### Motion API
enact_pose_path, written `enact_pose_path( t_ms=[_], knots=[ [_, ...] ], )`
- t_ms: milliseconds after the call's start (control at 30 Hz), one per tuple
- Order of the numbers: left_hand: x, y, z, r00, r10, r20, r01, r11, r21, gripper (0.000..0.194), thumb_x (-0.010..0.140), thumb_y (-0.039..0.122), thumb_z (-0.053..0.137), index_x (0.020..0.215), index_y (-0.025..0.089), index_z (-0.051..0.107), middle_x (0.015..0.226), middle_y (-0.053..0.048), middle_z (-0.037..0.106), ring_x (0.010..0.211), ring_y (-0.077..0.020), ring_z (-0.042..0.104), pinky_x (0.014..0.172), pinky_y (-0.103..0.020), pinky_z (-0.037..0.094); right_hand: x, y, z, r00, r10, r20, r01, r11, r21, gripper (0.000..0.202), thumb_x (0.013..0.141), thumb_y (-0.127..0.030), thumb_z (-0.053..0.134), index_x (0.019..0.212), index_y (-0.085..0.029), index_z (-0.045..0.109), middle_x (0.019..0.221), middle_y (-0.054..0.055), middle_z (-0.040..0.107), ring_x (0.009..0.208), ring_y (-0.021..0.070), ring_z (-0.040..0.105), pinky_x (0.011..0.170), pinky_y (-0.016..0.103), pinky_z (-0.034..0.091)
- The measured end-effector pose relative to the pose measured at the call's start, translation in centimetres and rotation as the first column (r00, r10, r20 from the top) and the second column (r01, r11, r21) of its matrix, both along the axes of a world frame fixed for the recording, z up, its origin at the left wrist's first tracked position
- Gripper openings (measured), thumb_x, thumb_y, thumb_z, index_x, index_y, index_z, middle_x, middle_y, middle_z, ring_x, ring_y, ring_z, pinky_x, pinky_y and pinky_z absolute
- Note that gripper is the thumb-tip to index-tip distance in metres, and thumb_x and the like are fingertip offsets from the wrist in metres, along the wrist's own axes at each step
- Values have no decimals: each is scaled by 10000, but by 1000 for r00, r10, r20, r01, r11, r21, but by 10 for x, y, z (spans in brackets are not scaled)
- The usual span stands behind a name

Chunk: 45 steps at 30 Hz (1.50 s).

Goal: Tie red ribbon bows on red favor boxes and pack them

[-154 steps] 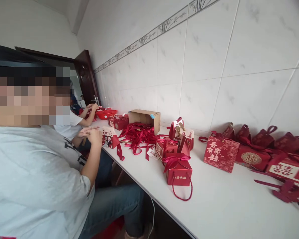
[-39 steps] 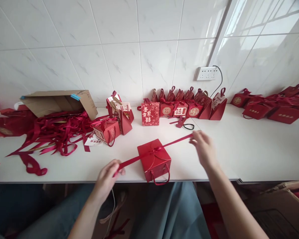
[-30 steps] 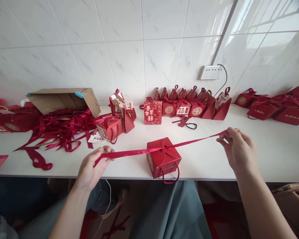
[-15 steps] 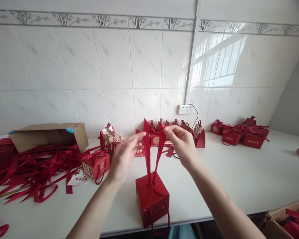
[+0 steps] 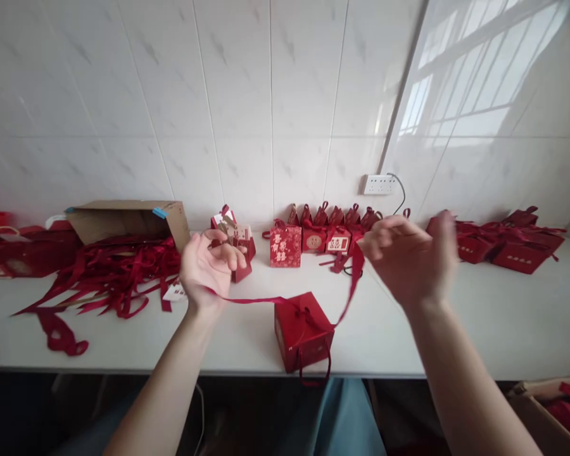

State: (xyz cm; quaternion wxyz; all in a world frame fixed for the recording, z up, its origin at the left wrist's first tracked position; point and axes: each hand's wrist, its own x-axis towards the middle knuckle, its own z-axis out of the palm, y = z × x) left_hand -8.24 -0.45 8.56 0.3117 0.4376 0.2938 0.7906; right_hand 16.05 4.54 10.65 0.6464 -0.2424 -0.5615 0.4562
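Observation:
A red gift box [image 5: 304, 332] with a cord handle stands near the front edge of the table, a dark red ribbon [image 5: 254, 300] knotted on its top. To its left, my left hand [image 5: 209, 269] is raised with loosely curled, parted fingers; one ribbon tail stretches to the base of its palm, outside the fingertips. On the other side my right hand [image 5: 408, 259] is held up, thumb apart from the fingers. The other tail rises to beside its fingertips, and no grip on it shows. The thumb is slightly blurred.
An open cardboard box [image 5: 126, 212] lies on its side behind heaped red ribbons [image 5: 128, 285]. Small red gift boxes [image 5: 285, 247] line the wall, with more boxes [image 5: 522, 253] at the right. A power socket [image 5: 379, 184] sits on the tiled wall.
My hands have moved wide apart. The ribbon tails, upright before with the right one pinched in my right hand, now spread to either side. The view has tilted down.

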Motion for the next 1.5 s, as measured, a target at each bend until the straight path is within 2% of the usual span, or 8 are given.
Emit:
enact_pose_path(
  t_ms=[67, 133, 233, 300, 400, 867, 1233, 1500],
  knots=[
    [-3, 1, -19, 968, 55, -243, -85, 989, -118, 271, 787, 461, 538, 699, 207, 576, 481, 17, 569, 507, -162, 550, 642, -319, 458, 12, 5, -13, 998, 53, -33, -53, 999, -9, 409, 849, -564, 420, 606, -240, 472, 502, -57, 341, 426, 106, 352, 531, 306, 402],
    [4, 1, -40, 801, -39, -598, -119, 967, -223, 202, 810, 370, 553, 731, 195, 615, 710, -27, 671, 704, -180, 610, 736, -314, 452, 12, 9, -32, 985, 62, 161, -65, 998, 13, 343, 809, -498, 518, 599, -227, 518, 537, -29, 466, 482, 124, 446, 547, 303, 407],
    [21, -1, -61, 504, -135, -853, -119, 967, -224, 160, 855, 297, 519, 798, 199, 633, 898, -38, 666, 909, -197, 599, 860, -332, 429, -3, 6, -59, 747, 49, 663, -137, 987, 81, 204, 811, -349, 577, 701, -190, 644, 726, 39, 639, 653, 163, 571, 634, 304, 441],
    [30, -3, -67, 381, -120, -917, -139, 973, -185, 148, 868, 272, 506, 816, 199, 624, 914, -39, 652, 941, -206, 584, 889, -362, 419, -15, 1, -71, 560, -4, 829, -204, 969, 143, 156, 835, -259, 565, 780, -178, 686, 791, 55, 655, 700, 168, 588, 670, 300, 448],
    [35, -4, -70, 248, -74, -966, -173, 978, -119, 97, 845, 239, 544, 812, 197, 624, 917, -40, 645, 946, -218, 577, 895, -398, 417, -25, -6, -78, 446, -98, 890, -241, 944, 225, 150, 848, -157, 567, 852, -183, 714, 852, 66, 650, 747, 173, 600, 704, 294, 453],
    [50, -10, -67, -162, 59, -985, -320, 941, 109, 157, 849, 179, 560, 732, 173, 666, 915, -71, 657, 905, -254, 556, 761, -405, 378, -36, 0, -83, 308, -66, 949, -293, 943, 160, 115, 718, -68, 561, 675, -175, 555, 653, -2, 528, 601, 127, 432, 594, 241, 322],
    [47, -9, -76, -123, 175, -977, -267, 942, 202, 153, 914, 144, 433, 818, 161, 551, 880, -48, 620, 754, -169, 587, 675, -307, 401, -24, 2, -99, 591, 165, 789, -289, 957, 16, 77, 727, -115, 500, 695, -180, 525, 579, -75, 384, 535, 82, 332, 536, 204, 312],
    [44, -10, -79, -78, 221, -972, -224, 946, 233, 129, 906, 138, 444, 813, 181, 521, 877, -25, 611, 718, -153, 593, 683, -301, 467, -28, -6, -101, 597, -37, 801, -241, 944, 223, 98, 709, -92, 499, 684, -186, 503, 628, -42, 441, 569, 101, 386, 567, 228, 336]
  ],
)
